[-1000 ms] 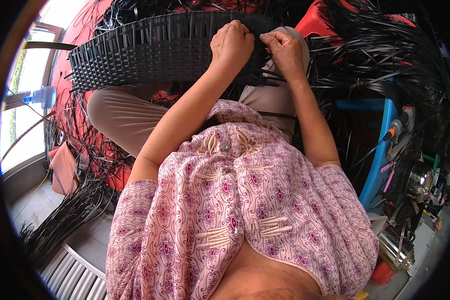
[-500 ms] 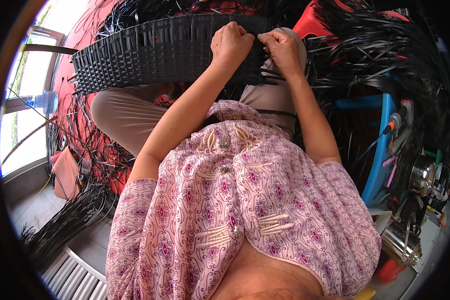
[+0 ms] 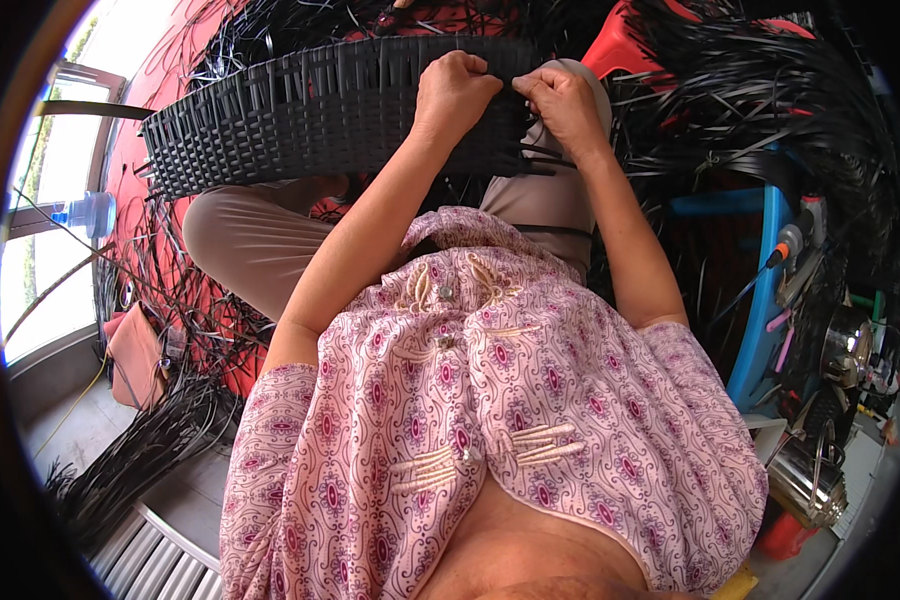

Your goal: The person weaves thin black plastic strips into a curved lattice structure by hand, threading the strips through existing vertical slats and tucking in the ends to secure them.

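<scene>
A black woven panel (image 3: 300, 110) of flat plastic strips lies across my lap, curved and wide, with loose upright strip ends along its far edge. Over its right part is my left hand (image 3: 454, 98), closed, thumb and forefinger pinched together on a black strip that barely stands out against the dark weave. Just to the right, my right hand (image 3: 564, 104) is closed in a pinch too, its fingertips close to those of the left, at the panel's right end. What lies between its fingers is hard to make out. Short strip ends (image 3: 540, 160) stick out below it.
Tangled black strips cover the red floor (image 3: 135, 180) on the left. A large heap of strips (image 3: 760, 110) lies right, beside a red stool (image 3: 615, 45). A blue frame (image 3: 765, 290), a screwdriver (image 3: 785, 245) and metal pots (image 3: 810, 480) stand at the right.
My left hand has shifted slightly left and nearer, and the panel has moved slightly nearer in view. Both hands keep their pinched shape.
</scene>
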Action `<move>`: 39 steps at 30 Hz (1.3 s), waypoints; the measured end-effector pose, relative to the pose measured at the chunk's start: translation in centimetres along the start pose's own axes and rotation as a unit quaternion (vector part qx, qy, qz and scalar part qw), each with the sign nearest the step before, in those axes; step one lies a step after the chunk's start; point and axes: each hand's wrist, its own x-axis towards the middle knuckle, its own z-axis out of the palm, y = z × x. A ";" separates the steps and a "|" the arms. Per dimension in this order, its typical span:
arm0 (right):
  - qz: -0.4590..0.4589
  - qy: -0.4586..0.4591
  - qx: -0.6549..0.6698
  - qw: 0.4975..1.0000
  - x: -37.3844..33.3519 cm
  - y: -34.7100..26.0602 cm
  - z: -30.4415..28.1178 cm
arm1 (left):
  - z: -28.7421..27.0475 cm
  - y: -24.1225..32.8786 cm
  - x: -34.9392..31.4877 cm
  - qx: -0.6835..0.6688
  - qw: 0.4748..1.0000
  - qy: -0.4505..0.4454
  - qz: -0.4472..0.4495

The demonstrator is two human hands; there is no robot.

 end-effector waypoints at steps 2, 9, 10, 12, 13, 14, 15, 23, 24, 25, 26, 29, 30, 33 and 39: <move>0.017 -0.004 0.009 1.000 -0.3 -0.2 0.0 | 0.0 -0.1 0.0 -0.028 1.000 -0.006 -0.001; -0.004 -0.042 -0.033 0.999 -0.3 -1.2 -0.5 | -0.3 -0.6 -0.1 -0.060 0.997 -0.037 0.017; -0.010 -0.051 -0.045 0.998 -0.1 -1.3 -0.7 | -0.5 -0.7 0.0 -0.049 0.997 -0.052 0.034; -0.022 -0.068 -0.068 0.995 0.4 -1.4 -1.1 | -0.9 -0.9 0.2 -0.025 0.994 -0.079 0.068; -0.028 -0.072 -0.079 0.994 0.4 -1.5 -1.2 | -1.0 -0.7 0.0 0.020 0.992 -0.078 0.098; -0.035 -0.076 -0.091 0.992 0.4 -1.7 -1.3 | -1.1 -0.5 -0.2 0.065 0.987 -0.076 0.128; -0.042 -0.080 -0.102 0.991 0.5 -1.8 -1.3 | -1.3 -0.3 -0.3 0.110 0.979 -0.074 0.157; -0.185 0.039 -0.290 0.938 -0.7 -2.0 0.4 | -2.3 1.0 -1.0 0.185 0.972 -0.004 0.147; -0.211 0.057 -0.333 0.917 -0.9 -2.2 0.6 | -2.8 0.7 -0.8 0.181 0.971 -0.008 0.153; -0.250 0.095 -0.348 0.899 -0.9 -2.9 0.7 | -3.7 0.3 -0.7 0.179 0.972 -0.007 0.155; -0.282 0.136 -0.363 0.878 -1.1 -4.0 0.4 | -5.0 0.5 -0.6 0.167 0.974 -0.010 0.156; -0.307 0.091 -0.220 0.921 -1.2 -6.8 0.3 | -8.7 2.3 -1.4 0.171 0.965 -0.028 0.195; -0.323 0.039 -0.144 0.934 -0.8 -7.4 0.6 | -9.4 3.3 -1.7 0.165 0.963 -0.028 0.212; -0.264 -0.098 0.029 0.959 0.0 -7.4 1.6 | -11.1 5.5 -2.2 0.141 0.959 -0.032 0.242; -0.138 -0.122 0.082 0.979 0.3 -6.5 1.7 | -9.1 1.5 -0.8 -0.113 0.991 -0.031 0.065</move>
